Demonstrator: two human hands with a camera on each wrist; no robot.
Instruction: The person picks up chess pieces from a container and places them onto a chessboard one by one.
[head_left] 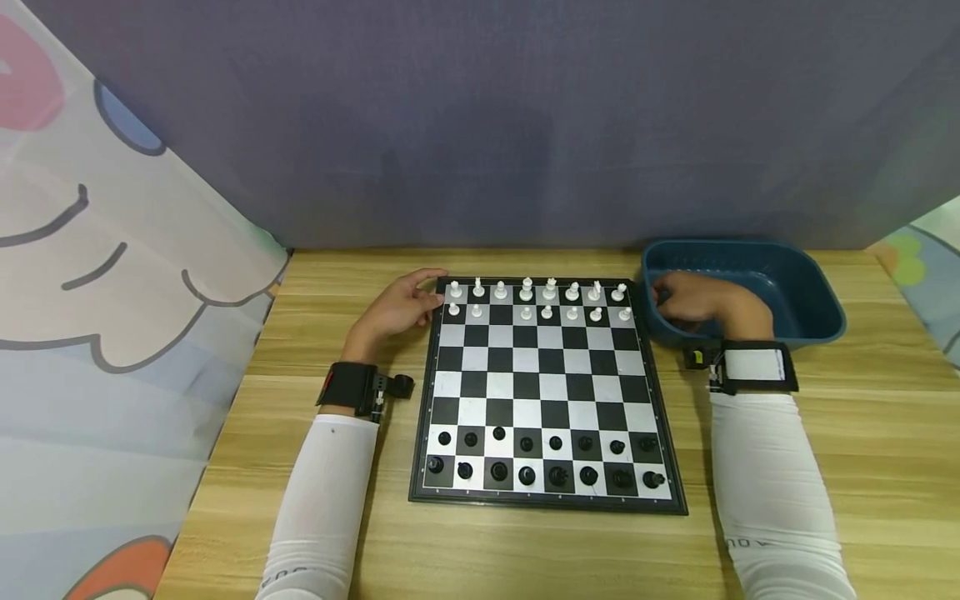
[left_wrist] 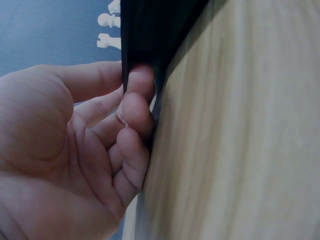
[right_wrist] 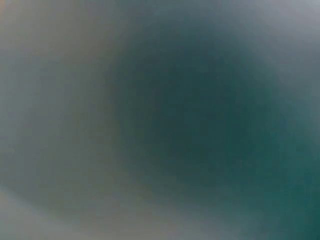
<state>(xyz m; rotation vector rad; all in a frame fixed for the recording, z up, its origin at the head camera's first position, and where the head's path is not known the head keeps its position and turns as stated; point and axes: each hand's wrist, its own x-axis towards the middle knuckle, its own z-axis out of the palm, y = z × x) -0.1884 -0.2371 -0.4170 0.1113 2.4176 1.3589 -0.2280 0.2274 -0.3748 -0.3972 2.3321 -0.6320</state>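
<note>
A black-and-white chessboard (head_left: 512, 383) lies on the wooden table. White chess pieces (head_left: 527, 289) stand in two rows along its far side, with a bare dark square between two pawns of the second row. Black chess pieces (head_left: 527, 476) fill two rows on the near side. My left hand (head_left: 402, 304) grips the board's far left corner; in the left wrist view the thumb and curled fingers (left_wrist: 137, 107) meet at its dark edge. My right hand (head_left: 697, 300) reaches into a blue plastic basin (head_left: 821, 292), fingertips hidden; I cannot tell whether it holds anything.
The basin stands right beside the board's far right corner. A grey cloth wall (head_left: 480, 125) rises behind the table (head_left: 225, 467), and a printed sheet (head_left: 112, 333) hangs at the left. The right wrist view is only a dark teal blur.
</note>
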